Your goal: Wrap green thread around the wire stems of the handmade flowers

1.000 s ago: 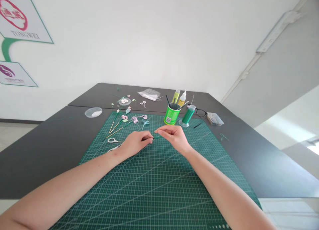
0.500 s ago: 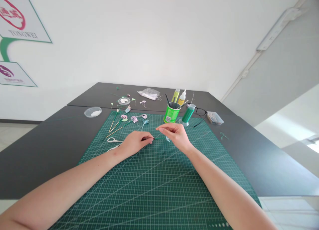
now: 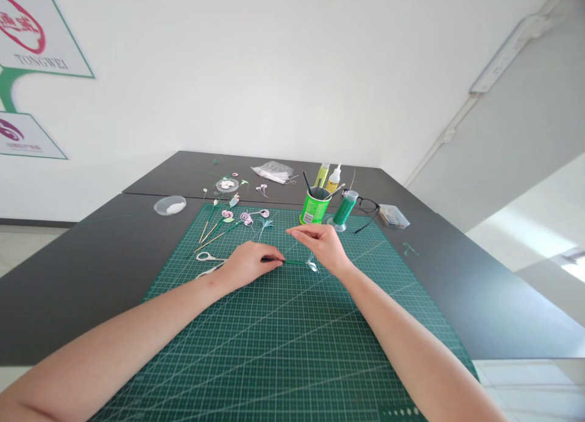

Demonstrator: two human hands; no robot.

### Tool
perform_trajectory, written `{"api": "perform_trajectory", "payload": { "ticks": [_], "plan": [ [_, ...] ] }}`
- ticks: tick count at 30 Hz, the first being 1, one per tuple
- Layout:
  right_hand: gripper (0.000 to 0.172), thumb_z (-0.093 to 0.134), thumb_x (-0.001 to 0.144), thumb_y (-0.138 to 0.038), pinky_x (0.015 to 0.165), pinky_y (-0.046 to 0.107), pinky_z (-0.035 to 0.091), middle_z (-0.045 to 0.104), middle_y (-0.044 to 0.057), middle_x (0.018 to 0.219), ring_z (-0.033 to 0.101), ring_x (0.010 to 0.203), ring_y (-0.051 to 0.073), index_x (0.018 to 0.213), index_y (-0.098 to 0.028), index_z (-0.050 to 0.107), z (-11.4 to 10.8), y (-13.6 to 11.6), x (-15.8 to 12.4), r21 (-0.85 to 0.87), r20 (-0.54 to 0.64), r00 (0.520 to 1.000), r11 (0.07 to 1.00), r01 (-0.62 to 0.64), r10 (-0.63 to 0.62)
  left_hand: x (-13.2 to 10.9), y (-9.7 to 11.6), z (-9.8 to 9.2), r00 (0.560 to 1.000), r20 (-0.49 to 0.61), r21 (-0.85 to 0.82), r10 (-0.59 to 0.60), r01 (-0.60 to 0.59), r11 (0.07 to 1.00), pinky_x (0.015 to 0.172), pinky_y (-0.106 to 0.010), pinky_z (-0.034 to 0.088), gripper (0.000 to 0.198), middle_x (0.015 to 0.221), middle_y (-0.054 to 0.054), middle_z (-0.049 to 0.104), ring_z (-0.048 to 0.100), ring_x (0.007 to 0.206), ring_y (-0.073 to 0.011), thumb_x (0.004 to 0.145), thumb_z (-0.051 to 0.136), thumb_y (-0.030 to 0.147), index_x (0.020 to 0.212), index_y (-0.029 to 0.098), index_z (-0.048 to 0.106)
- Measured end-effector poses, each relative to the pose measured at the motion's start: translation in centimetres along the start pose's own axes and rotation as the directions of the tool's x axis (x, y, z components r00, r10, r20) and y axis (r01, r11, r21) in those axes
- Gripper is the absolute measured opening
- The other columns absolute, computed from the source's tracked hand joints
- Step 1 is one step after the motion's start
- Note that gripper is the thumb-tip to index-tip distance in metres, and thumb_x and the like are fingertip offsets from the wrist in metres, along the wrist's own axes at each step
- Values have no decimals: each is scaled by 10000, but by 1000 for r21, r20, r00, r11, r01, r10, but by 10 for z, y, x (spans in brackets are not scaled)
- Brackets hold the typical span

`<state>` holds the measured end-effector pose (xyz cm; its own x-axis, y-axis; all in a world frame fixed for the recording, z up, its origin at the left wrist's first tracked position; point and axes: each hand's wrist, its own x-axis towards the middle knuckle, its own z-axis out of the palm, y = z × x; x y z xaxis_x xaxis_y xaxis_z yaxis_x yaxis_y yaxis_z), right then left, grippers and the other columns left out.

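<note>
My left hand (image 3: pixel 250 265) rests on the green cutting mat (image 3: pixel 283 337) and pinches one end of a thin green wire stem (image 3: pixel 295 262). A small pale loop or leaf (image 3: pixel 312 265) sits at the stem's other end. My right hand (image 3: pixel 322 245) hovers just above that end, its thumb and fingers drawn together in a pinch; what it grips is too fine to make out. Both forearms reach in from the bottom corners.
Finished pink wire flowers (image 3: pixel 237 218) and white-handled scissors (image 3: pixel 208 257) lie left of my hands. Behind stand a green can (image 3: pixel 314 207) of tools, a green spool (image 3: pixel 343 210), glue bottles (image 3: pixel 329 177), glasses (image 3: pixel 368 206), a small box (image 3: pixel 393 216), a clear dish (image 3: pixel 170 205) and a plastic bag (image 3: pixel 273 172).
My hands have drawn apart: the right hand moved right, exposing more of the green stem and the pale loop, while the left hand kept its pinch.
</note>
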<state>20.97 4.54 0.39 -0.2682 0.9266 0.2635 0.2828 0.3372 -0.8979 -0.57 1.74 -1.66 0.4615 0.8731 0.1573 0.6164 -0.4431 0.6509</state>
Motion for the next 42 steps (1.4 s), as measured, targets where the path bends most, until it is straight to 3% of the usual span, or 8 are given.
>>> {"api": "perform_trajectory", "payload": {
  "ticks": [10,17,25,35,42],
  "plan": [
    [327,692,834,-465,577,283,427,742,73,777,575,683,174,924,-191,846,-3,-1,1,24,16,1000,1000,-9,9,1,0,-1,1000,-4,5,27,-27,1000,772,-271,522,142,952,52,816,757,831,-174,909,683,293,967,284,812],
    [360,703,812,-459,506,271,274,522,1,522,357,531,106,947,-157,847,-5,-6,0,92,-1,993,988,-122,122,0,-1,1,998,-27,-19,56,-56,998,795,-286,533,136,965,33,813,756,864,-189,910,681,304,966,277,801],
    [390,725,783,-481,502,281,181,386,-36,488,242,520,92,944,-146,844,-5,-6,1,142,-16,988,979,-147,150,1,-2,1,998,8,-95,62,-61,994,788,-277,531,149,942,17,810,750,831,-179,928,663,309,984,263,793],
    [410,736,766,-492,493,284,129,327,-64,475,220,496,82,944,-133,826,-6,-2,3,230,31,976,949,-217,216,1,2,0,999,7,-126,50,-49,991,791,-275,540,103,920,24,808,740,789,-168,885,703,271,940,255,789],
    [444,741,740,-496,500,280,114,280,-85,463,204,494,82,980,-130,819,-9,3,4,248,80,939,906,-343,334,1,-3,2,995,-43,-109,92,-96,989,792,-275,543,107,923,10,799,733,806,-169,893,695,291,949,247,774]
  ]
}}
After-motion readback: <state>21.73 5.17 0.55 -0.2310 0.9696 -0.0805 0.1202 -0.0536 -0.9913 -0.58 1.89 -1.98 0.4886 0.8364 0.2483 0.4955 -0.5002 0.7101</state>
